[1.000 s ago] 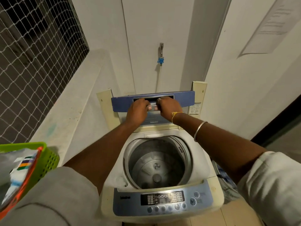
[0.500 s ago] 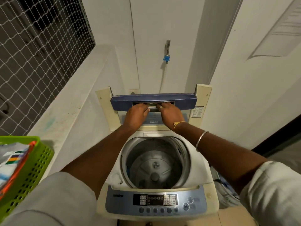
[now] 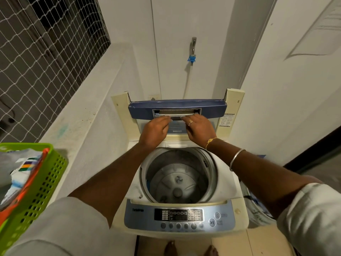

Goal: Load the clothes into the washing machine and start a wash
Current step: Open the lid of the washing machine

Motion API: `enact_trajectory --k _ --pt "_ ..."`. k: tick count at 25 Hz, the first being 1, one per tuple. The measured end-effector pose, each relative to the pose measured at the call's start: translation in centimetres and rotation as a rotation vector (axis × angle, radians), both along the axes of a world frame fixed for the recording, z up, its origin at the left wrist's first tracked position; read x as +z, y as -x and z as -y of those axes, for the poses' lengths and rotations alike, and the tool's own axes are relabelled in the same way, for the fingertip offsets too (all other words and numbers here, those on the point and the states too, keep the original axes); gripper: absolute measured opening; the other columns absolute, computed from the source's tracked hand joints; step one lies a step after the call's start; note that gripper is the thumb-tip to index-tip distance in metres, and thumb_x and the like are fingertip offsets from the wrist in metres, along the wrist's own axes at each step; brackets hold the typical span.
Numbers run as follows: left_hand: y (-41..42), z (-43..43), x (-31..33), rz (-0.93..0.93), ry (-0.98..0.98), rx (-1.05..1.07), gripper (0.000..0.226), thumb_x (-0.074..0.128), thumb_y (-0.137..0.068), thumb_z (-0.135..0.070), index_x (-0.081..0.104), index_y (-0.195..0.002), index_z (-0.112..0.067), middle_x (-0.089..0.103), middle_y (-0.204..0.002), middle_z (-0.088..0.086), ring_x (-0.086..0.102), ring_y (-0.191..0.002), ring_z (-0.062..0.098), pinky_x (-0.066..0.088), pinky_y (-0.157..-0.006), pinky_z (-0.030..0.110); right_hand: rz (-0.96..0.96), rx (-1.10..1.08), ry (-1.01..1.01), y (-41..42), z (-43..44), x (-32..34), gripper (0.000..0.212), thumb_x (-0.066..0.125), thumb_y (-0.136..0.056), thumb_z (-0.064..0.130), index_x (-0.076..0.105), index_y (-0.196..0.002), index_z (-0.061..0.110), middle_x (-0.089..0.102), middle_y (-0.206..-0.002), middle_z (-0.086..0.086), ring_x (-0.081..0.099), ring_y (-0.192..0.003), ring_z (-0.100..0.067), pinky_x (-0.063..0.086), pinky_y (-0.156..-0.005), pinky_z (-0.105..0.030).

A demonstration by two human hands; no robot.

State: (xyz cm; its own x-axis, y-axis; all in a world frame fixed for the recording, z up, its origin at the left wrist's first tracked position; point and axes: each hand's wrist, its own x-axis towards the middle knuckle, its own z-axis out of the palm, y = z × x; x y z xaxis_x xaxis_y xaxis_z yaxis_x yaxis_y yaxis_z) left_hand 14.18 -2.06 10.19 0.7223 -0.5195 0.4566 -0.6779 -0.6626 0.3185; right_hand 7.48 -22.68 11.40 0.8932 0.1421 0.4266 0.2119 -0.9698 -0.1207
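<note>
Blue lid (image 3: 144, 111) upright; outstretched left hand (image 3: 154, 131) and right hand (image 3: 200, 129) flat-fingered on its handle (image 3: 177, 112)

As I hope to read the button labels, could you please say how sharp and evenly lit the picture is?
Head view: dim, warm light; the control panel is soft, its small labels unreadable; the drum lies in shade; the wide lens slants the wall edges.
</note>
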Motion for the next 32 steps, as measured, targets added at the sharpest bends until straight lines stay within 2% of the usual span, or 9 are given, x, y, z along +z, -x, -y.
enact_trajectory --k 3,6,9,12,15,17,23,27,32 --pt "2.2 -0.9 -2.2 0.034 0.086 -0.003 0.030 0.055 -0.096 -0.016 0.068 -0.121 -0.005 0.071 -0.119 0.011 0.067 -0.110 0.024 0.052 -0.098 0.035 -0.033 -0.039 -0.063 1.6 -0.5 -2.0 0.037 0.058 -0.091 0.028 0.058 -0.127 0.017 0.065 -0.121 -0.006 0.059 -0.110 -0.024 0.047 -0.095 -0.035" --pt "4.7 -2.1 -5.6 -0.161 0.110 0.064 0.034 0.046 -0.101 -0.021 0.061 -0.128 -0.006 0.065 -0.127 0.013 0.061 -0.118 0.027 0.046 -0.103 0.035 -0.173 -0.138 -0.139 3.3 -1.5 -4.9 0.043 0.048 -0.097 0.037 0.052 -0.135 0.018 0.060 -0.131 -0.006 0.054 -0.120 -0.024 0.042 -0.103 -0.036" --pt "6.5 -3.2 -9.4 -0.333 0.023 0.086 0.039 0.046 -0.102 -0.031 0.051 -0.137 -0.013 0.059 -0.136 0.008 0.055 -0.126 0.021 0.044 -0.109 0.034 -0.357 -0.172 -0.146 5.0 -2.5 -8.3 0.057 0.040 -0.098 0.045 0.035 -0.148 0.018 0.041 -0.152 -0.006 0.036 -0.140 -0.025 0.026 -0.117 -0.038" --pt "8.2 -4.0 -12.1 -0.392 -0.088 0.084 0.049 0.050 -0.100 -0.034 0.044 -0.143 -0.010 0.049 -0.146 0.011 0.046 -0.135 0.025 0.034 -0.112 0.034 -0.492 -0.187 -0.146 6.8 -3.6 -11.3 0.066 0.037 -0.099 0.049 0.019 -0.154 0.018 0.018 -0.161 -0.005 0.017 -0.149 -0.023 0.013 -0.120 -0.036" --pt "9.3 -4.8 -14.1 -0.407 -0.239 0.053 0.055 0.046 -0.100 -0.041 0.039 -0.147 -0.011 0.039 -0.154 0.011 0.037 -0.142 0.027 0.034 -0.116 0.043 -0.582 -0.172 -0.092 8.2 -4.6 -13.3 0.068 0.033 -0.100 0.050 0.012 -0.155 0.018 0.006 -0.163 -0.004 0.004 -0.151 -0.021 0.009 -0.123 -0.040" --pt "9.5 -5.3 -14.9 -0.416 -0.312 0.043 0.057 0.040 -0.101 -0.045 0.037 -0.148 -0.012 0.035 -0.157 0.010 0.034 -0.144 0.026 0.031 -0.117 0.043 -0.635 -0.170 -0.081 8.9 -5.1 -14.2 0.068 0.031 -0.100 0.050 0.008 -0.155 0.018 0.001 -0.163 -0.002 0.000 -0.151 -0.020 0.009 -0.123 -0.042" --pt "10.1 -5.3 -15.1 -0.408 -0.369 0.029 0.071 0.018 -0.096 -0.055 0.036 -0.150 -0.012 0.032 -0.158 0.011 0.029 -0.147 0.028 0.025 -0.120 0.045 -0.633 -0.186 -0.114 10.2 -5.7 -14.6 0.066 0.030 -0.101 0.048 0.007 -0.155 0.018 -0.001 -0.163 -0.002 -0.002 -0.150 -0.019 0.005 -0.121 -0.039" --pt "11.0 -3.0 -13.9 -0.364 -0.411 -0.010 0.061 0.034 -0.101 -0.047 0.033 -0.152 -0.012 0.029 -0.160 0.010 0.025 -0.149 0.027 0.018 -0.121 0.043 -0.588 -0.226 -0.177 11.6 -4.4 -13.3 0.067 0.030 -0.101 0.050 0.009 -0.155 0.018 0.002 -0.163 -0.002 0.000 -0.150 -0.020 0.004 -0.121 -0.038" --pt "12.5 3.0 -11.7 -0.328 -0.440 -0.123 0.061 0.028 -0.102 -0.045 0.033 -0.151 -0.009 0.029 -0.159 0.014 0.025 -0.148 0.029 0.021 -0.121 0.046 -0.525 -0.322 -0.251 14.9 0.0 -11.4 0.066 0.031 -0.101 0.049 0.010 -0.155 0.019 0.006 -0.163 -0.003 0.004 -0.151 -0.020 0.004 -0.121 -0.037"
